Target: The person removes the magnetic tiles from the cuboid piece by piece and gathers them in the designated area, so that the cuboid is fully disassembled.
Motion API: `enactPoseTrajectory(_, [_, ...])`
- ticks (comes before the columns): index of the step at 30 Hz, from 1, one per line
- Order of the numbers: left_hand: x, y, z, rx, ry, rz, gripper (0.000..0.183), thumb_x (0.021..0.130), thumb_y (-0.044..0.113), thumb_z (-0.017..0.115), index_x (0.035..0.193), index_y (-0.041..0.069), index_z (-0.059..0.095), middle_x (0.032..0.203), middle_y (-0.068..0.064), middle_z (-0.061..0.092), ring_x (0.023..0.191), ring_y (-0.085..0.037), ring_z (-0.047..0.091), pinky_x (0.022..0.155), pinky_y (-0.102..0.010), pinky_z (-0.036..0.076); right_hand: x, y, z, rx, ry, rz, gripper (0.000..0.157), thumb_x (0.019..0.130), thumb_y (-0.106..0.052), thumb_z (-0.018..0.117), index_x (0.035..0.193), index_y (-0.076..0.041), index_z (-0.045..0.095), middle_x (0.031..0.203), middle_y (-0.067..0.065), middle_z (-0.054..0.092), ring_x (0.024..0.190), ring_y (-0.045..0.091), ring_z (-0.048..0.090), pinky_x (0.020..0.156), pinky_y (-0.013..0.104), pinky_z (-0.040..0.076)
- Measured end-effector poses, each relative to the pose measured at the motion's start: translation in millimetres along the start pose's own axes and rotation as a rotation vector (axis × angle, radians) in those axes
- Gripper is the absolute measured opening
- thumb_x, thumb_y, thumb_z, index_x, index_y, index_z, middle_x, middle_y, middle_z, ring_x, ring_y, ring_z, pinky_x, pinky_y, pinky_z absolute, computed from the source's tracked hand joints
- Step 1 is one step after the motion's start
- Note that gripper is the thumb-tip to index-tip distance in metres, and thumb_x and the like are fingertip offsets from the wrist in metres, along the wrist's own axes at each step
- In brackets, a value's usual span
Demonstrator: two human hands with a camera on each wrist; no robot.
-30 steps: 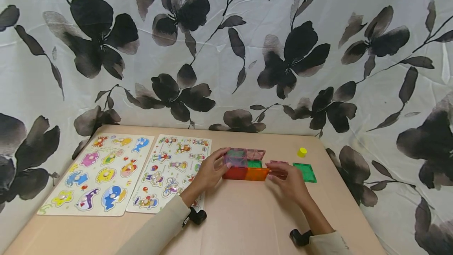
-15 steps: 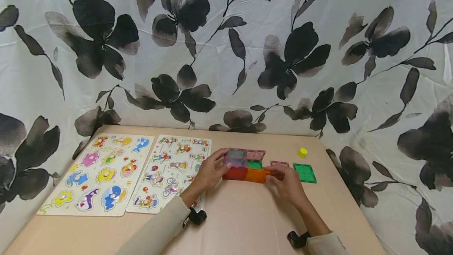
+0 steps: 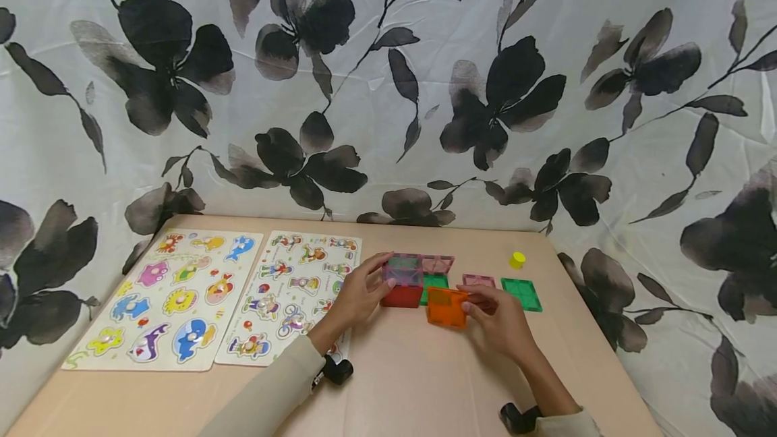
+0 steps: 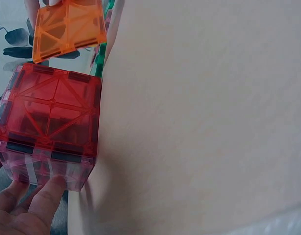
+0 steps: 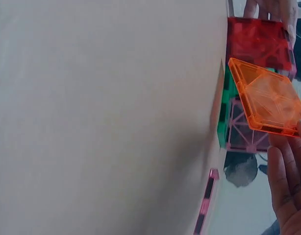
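My left hand grips the left side of a small cube of see-through magnetic tiles; its red tile faces me and the pink-purple tiles form other sides. My right hand pinches an orange magnetic tile by its right edge, thumb in front. The orange tile is tilted and stands apart from the cube, just in front and to its right. Behind it, a green tile and a pink tile adjoin the cube. My right fingertips are partly hidden behind the orange tile.
A loose pink tile and a green tile lie to the right. Farther back sits a small yellow cylinder. Two picture puzzle boards, an animal board and a figure board, lie left. A floral cloth hangs behind the table.
The orange tile has come off the cube's right side and moved toward me with my right hand, uncovering the green tile behind. My left hand stays on the cube.
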State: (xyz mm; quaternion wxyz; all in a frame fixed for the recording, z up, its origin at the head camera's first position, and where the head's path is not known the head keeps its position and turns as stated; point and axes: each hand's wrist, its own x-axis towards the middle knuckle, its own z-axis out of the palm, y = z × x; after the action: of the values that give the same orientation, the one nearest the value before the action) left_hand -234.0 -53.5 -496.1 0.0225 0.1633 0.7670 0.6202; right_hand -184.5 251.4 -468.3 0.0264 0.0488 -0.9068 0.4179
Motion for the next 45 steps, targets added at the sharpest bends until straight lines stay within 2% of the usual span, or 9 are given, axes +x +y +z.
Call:
enactPoseTrajectory(7, [-0.6,-2.0,-0.3,0.005,0.007,0.004,0.057,0.104,0.012,0.069,0.158,0.019,0.052,0.167,-0.008,0.045,0.156,-0.04,0.04,0.115,-0.052,0.05,-4,16,-19.4,0.03,0.085,0.016,0.038,0.098,-0.008,0.076,0.135,-0.015,0.074,0.11,0.007,0.077,0.097,0.017,0.073,0.085,0.012,0.058])
enactPoseTrajectory(11, [-1.2,-1.6,-0.5,0.02,0.014,0.006,0.057,0.104,0.012,0.069,0.157,0.019,0.052,0.167,-0.008,0.046,0.156,-0.04,0.041,0.116,-0.053,0.049,-5,27,-32.6,0.116,0.141,0.035,0.036,0.098,-0.007,0.075,0.134,-0.012,0.074,0.114,0.014,0.076,0.094,0.016,0.076,0.082,0.017,0.063])
enactPoseTrajectory(14, [-1.9,-0.3,-0.7,0.042,0.02,0.0,0.057,0.103,0.012,0.07,0.157,0.019,0.053,0.167,-0.007,0.046,0.156,-0.038,0.041,0.118,-0.053,0.047,-5,34,-42.7,0.216,0.188,0.084,0.037,0.099,-0.006,0.073,0.136,-0.01,0.072,0.116,0.018,0.076,0.092,0.015,0.078,0.081,0.023,0.065])
enactPoseTrajectory(18, [-2.1,0.5,-1.0,0.069,0.022,-0.006,0.057,0.103,0.013,0.07,0.157,0.019,0.053,0.166,-0.007,0.047,0.156,-0.037,0.042,0.121,-0.053,0.045,-6,44,-55.8,0.32,0.268,0.171,0.041,0.1,-0.006,0.072,0.14,-0.006,0.069,0.106,0.007,0.08,0.088,0.01,0.079,0.08,0.025,0.066])
enactPoseTrajectory(23, [-2.6,0.5,-1.0,0.062,0.018,-0.009,0.057,0.103,0.012,0.07,0.157,0.019,0.053,0.167,-0.008,0.046,0.157,-0.038,0.041,0.121,-0.055,0.045,-6,61,-70.0,0.38,0.351,0.252,0.044,0.099,-0.008,0.074,0.142,-0.005,0.067,0.095,-0.013,0.08,0.084,0.003,0.078,0.078,0.025,0.066])
enactPoseTrajectory(30, [-2.4,-0.6,-0.8,0.048,0.012,-0.006,0.058,0.103,0.012,0.07,0.158,0.018,0.052,0.168,-0.008,0.045,0.157,-0.038,0.04,0.119,-0.055,0.046,-6,84,-87.5,0.595,0.476,0.373,0.049,0.095,-0.005,0.077,0.143,-0.001,0.065,0.088,-0.01,0.082,0.074,0.011,0.08,0.073,0.028,0.066])
enactPoseTrajectory(33, [-2.1,-1.9,-0.7,0.038,0.005,-0.007,0.058,0.103,0.011,0.069,0.158,0.018,0.052,0.168,-0.007,0.045,0.157,-0.039,0.041,0.118,-0.053,0.048,-7,96,-93.7,0.675,0.526,0.443,0.052,0.094,-0.007,0.079,0.144,-0.003,0.065,0.086,-0.009,0.081,0.072,0.012,0.08,0.072,0.029,0.066])
enactPoseTrajectory(39, [-1.4,-2.0,-0.7,0.03,-0.003,-0.001,0.056,0.104,0.012,0.069,0.157,0.018,0.052,0.168,-0.008,0.044,0.156,-0.041,0.041,0.116,-0.052,0.05,-11,112,-105.8,0.742,0.589,0.574,0.05,0.096,-0.009,0.078,0.144,-0.011,0.067,0.082,-0.011,0.079,0.071,0.011,0.079,0.07,0.025,0.065])
enactPoseTrajectory(45, [-1.1,-0.7,-1.1,0.046,0.009,-0.007,0.057,0.103,0.013,0.07,0.157,0.019,0.053,0.167,-0.007,0.045,0.157,-0.037,0.04,0.12,-0.054,0.046,-10,126,-115.8,0.826,0.622,0.671,0.04,0.093,-0.005,0.08,0.13,-0.021,0.075,0.078,-0.006,0.078,0.07,0.014,0.079,0.069,0.031,0.067])
